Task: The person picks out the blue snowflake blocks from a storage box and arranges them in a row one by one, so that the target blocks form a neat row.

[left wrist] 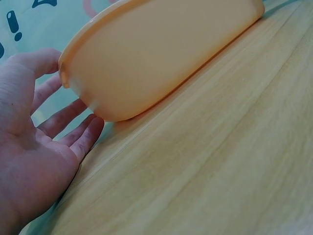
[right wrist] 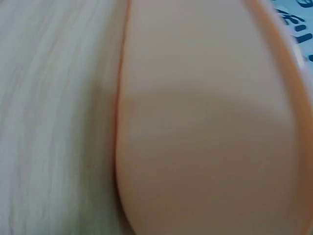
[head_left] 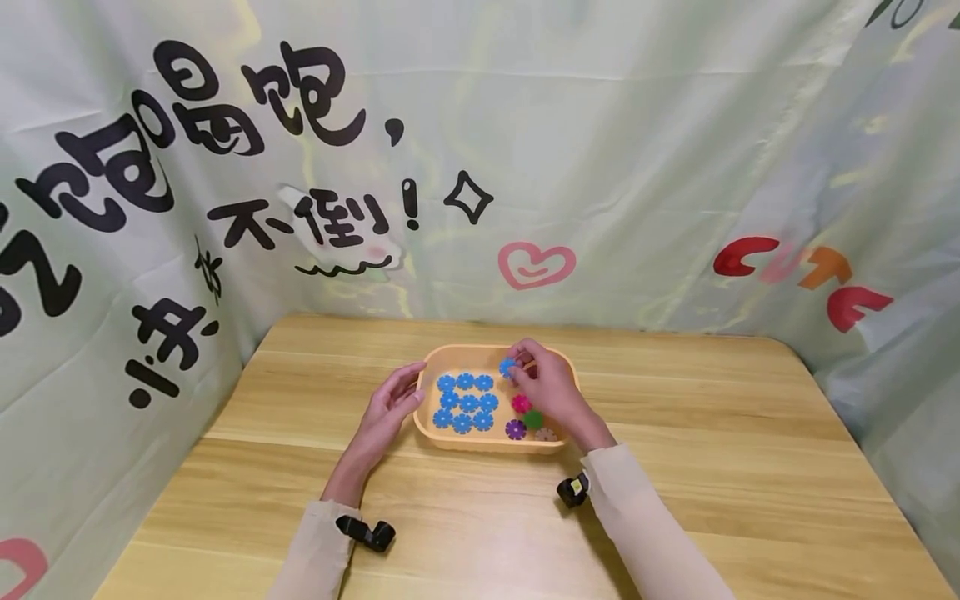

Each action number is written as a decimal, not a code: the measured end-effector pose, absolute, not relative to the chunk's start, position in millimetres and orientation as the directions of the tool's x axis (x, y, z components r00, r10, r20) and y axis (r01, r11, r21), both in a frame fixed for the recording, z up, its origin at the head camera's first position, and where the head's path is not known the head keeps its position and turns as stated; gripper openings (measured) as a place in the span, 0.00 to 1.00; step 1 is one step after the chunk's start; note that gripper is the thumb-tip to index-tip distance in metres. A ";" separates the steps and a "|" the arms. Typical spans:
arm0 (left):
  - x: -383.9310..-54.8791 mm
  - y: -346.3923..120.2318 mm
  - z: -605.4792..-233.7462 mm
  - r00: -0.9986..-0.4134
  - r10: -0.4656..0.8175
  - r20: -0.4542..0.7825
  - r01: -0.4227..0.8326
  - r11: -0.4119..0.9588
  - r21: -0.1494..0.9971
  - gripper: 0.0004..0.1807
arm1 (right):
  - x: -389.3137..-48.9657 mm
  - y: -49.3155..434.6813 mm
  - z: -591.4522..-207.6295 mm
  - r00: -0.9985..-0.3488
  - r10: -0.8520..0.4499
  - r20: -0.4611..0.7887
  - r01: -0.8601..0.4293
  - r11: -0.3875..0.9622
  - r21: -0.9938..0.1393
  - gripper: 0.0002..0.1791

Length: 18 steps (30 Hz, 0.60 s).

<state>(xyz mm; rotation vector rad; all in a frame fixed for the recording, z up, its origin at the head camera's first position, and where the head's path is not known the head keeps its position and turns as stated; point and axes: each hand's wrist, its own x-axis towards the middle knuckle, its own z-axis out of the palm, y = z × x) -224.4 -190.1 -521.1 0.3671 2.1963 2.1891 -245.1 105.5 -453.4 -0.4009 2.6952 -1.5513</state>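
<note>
An orange plastic tray [head_left: 487, 446] with rounded corners holds several flower-shaped plastic discs. Blue discs [head_left: 468, 403] lie in three rows across its left part. My right hand [head_left: 551, 385], over the right part, pinches one more blue disc [head_left: 507, 367] between thumb and fingers. Below that hand lie a pink disc [head_left: 521, 403], a green disc [head_left: 533, 419], a purple disc [head_left: 516, 429] and a beige disc [head_left: 546, 434]. At the tray's left end, my left hand [head_left: 386, 412] touches the rim and outer wall with spread fingers, seen closely in the left wrist view. The right wrist view shows only the tray's outer wall [right wrist: 205, 122], no hand.
The tray stands on a light wooden table [head_left: 712, 433]. A printed curtain [head_left: 637, 167] with black lettering hangs behind the table and along both sides. Each sleeve carries a small black wrist camera, one at the left wrist [head_left: 367, 533] and one at the right [head_left: 573, 490].
</note>
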 end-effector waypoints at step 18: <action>-222.9 -188.9 -519.2 -0.977 0.170 0.131 0.132 -0.007 0.991 0.26 | -222.3 125.0 -444.7 -0.964 -0.197 0.181 -0.243 0.364 -0.899 0.13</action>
